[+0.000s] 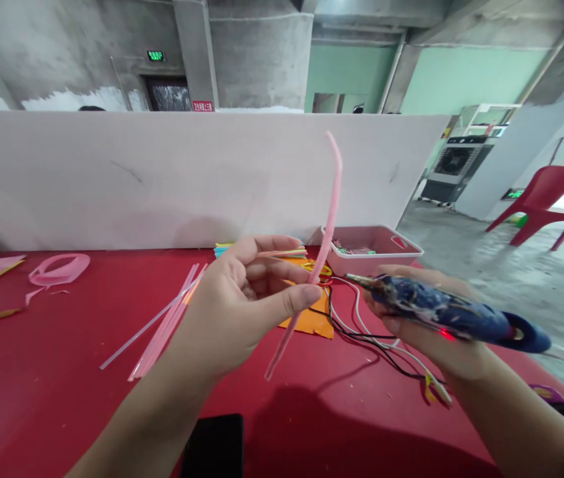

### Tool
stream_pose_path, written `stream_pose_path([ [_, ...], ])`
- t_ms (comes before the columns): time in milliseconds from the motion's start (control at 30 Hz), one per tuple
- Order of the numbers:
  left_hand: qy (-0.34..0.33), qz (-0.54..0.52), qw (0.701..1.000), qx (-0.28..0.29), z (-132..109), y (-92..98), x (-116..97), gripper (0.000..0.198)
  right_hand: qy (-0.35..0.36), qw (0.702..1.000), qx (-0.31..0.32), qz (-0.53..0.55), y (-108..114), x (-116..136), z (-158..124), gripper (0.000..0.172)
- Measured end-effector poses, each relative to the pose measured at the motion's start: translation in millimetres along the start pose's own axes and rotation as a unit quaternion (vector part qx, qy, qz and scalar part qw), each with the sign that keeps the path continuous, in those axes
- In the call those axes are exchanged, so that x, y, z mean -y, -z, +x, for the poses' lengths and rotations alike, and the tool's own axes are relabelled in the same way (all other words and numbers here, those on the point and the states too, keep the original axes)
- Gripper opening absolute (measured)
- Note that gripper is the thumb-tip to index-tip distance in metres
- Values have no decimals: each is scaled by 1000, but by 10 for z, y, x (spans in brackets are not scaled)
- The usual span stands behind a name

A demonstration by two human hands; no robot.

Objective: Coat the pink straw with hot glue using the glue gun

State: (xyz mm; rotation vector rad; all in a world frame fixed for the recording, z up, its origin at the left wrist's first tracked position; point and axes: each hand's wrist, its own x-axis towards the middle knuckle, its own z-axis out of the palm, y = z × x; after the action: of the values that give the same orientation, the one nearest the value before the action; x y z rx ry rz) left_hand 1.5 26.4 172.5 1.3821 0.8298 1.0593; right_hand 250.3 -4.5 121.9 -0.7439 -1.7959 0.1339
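Observation:
A long pink stick, bent near its top, (pixel 332 212) is pinched between the thumb and fingers of my left hand (pixel 247 299). It stands nearly upright, leaning right, with its thinner lower end below my thumb. My right hand (pixel 431 332) is wrapped round a blue glue gun (pixel 441 309) with a red light on it. The gun's metal nozzle points left toward the stick, with a gap between them. Behind the hands lies an orange sheet (pixel 312 322) on the red table (pixel 282 425).
A pink basket (pixel 376 262) holds small pieces. Pink and clear sticks (pixel 167 328) lie left of my left hand. Black and white cables (pixel 361 328) cross the table. A pink tape roll (pixel 60 269) is at left, a black phone (pixel 213 448) at the front edge. A white board (pixel 187 179) stands behind.

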Motion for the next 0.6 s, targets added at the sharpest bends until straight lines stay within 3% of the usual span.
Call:
stream_pose_path([
  [100,-6,-3,1000,29,3,11,8,53,11,996,86,-22,-18,59,45,19],
  [600,-17,-52,997,61,-22,-21,9,64,9,992,58,-110,-68,92,59,15],
])
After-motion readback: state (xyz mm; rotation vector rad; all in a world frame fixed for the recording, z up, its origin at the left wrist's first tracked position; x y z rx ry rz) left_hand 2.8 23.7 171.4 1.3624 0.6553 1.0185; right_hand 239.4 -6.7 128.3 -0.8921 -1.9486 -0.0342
